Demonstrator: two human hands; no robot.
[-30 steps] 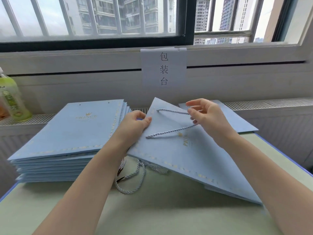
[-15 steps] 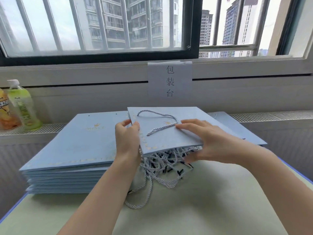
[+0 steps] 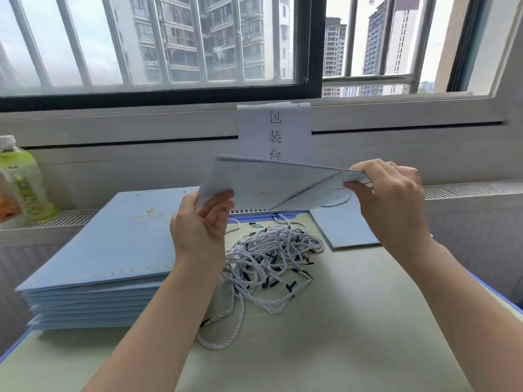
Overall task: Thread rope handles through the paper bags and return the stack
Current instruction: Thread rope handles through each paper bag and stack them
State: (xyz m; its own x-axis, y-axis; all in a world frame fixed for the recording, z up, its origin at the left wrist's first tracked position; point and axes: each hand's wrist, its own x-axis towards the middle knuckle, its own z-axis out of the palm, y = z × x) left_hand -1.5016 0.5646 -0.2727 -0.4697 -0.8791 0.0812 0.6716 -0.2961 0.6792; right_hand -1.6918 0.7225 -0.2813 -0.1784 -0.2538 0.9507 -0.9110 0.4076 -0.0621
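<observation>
I hold a flat light-blue paper bag (image 3: 271, 183) in the air above the table, almost edge-on to me. My left hand (image 3: 202, 222) pinches its lower left corner. My right hand (image 3: 392, 193) grips its right edge, where a loop of rope handle (image 3: 338, 200) shows under the bag. A pile of white twisted rope handles with black tips (image 3: 268, 258) lies on the table below. A tall stack of flat blue bags (image 3: 104, 256) sits at the left. Another flat blue bag (image 3: 343, 230) lies at the right, partly behind my right wrist.
The green table (image 3: 311, 335) has a blue edge and ends against a low vent ledge (image 3: 467, 188) under the window. A green drink bottle (image 3: 25, 182) stands on the ledge at far left. A paper sign (image 3: 274, 131) hangs on the wall behind the bag.
The bag has been lifted off the rope pile and turned over to nearly edge-on. My right hand moved from its near edge to its right end. The rope pile is now uncovered.
</observation>
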